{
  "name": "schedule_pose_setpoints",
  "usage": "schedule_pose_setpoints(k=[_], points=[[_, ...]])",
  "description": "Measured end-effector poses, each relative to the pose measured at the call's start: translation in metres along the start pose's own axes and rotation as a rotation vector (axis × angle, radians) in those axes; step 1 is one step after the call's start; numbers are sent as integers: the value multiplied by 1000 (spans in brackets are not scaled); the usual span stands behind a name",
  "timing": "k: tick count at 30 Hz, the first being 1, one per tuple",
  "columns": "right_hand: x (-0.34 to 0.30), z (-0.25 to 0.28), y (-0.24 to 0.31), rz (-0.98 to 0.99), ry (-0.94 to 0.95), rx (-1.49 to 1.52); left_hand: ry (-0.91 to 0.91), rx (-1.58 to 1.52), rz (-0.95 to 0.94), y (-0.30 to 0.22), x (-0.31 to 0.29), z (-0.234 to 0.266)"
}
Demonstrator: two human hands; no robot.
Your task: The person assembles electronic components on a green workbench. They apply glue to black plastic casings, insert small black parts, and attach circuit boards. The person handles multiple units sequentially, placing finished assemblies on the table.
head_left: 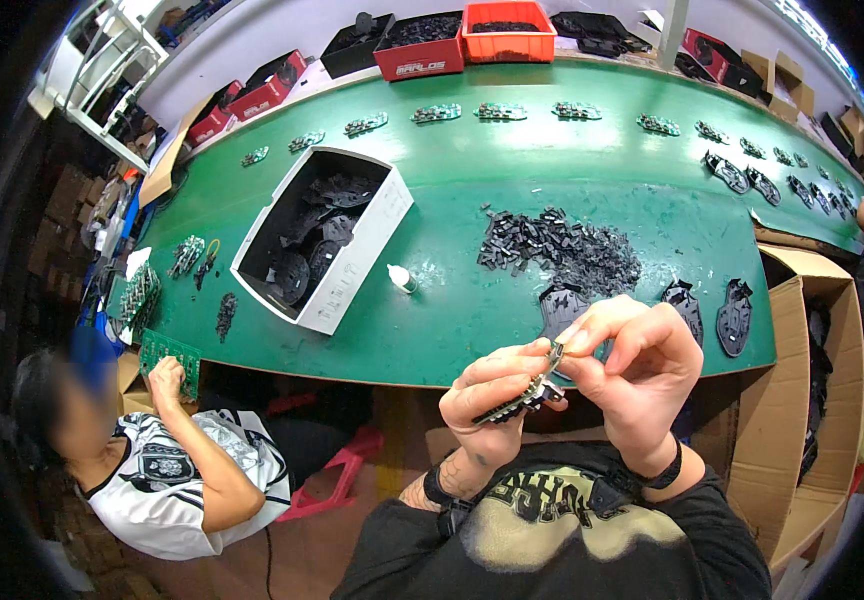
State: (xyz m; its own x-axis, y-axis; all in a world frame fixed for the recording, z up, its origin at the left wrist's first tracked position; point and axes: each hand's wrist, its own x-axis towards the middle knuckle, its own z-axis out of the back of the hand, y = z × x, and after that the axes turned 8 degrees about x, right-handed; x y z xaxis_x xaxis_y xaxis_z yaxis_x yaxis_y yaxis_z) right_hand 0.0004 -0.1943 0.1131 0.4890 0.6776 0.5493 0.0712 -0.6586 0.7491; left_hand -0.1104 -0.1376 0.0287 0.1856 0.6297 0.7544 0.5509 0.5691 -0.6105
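In front of my chest, my left hand (484, 393) is closed around a small circuit board (518, 404), which it holds tilted over the table's near edge. My right hand (647, 362) pinches with thumb and forefinger at the board's upper end. Whatever lies between those fingertips is too small to make out. Just beyond my hands, a black plastic shell (561, 305) is partly hidden by them. Further out spreads a heap of small black plastic pieces (557, 250).
Two black shells (735, 318) lie to the right, beside a cardboard box (797, 400). To the left stand a small white bottle (401, 279) and a white box (370, 235) of black parts. Circuit boards (501, 111) line the far side. A seated person (182, 470) holds a green panel (170, 352).
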Motion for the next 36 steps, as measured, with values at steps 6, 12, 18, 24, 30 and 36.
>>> schedule_pose_setpoints(k=[6, 12, 18, 24, 30, 36], points=[[4, 7, 0, 17, 84, -57, 26, -48, 36, 2, -2, 2], [14, 13, 1, 9, 198, -151, 10, -21, 72, 0, -2, 0], [18, 14, 0, 59, 270, -263, -11, -29, 86, 2, -3, 0], [21, 16, -2, 66, 338, -310, -25, 0, 97, 2, -4, -1], [22, 18, -2, 32, 361, -301, -45, -23, 137, 0, -5, -4], [25, 23, -5, -14, 395, -257, -97, -103, 165, -3, -5, -11]])
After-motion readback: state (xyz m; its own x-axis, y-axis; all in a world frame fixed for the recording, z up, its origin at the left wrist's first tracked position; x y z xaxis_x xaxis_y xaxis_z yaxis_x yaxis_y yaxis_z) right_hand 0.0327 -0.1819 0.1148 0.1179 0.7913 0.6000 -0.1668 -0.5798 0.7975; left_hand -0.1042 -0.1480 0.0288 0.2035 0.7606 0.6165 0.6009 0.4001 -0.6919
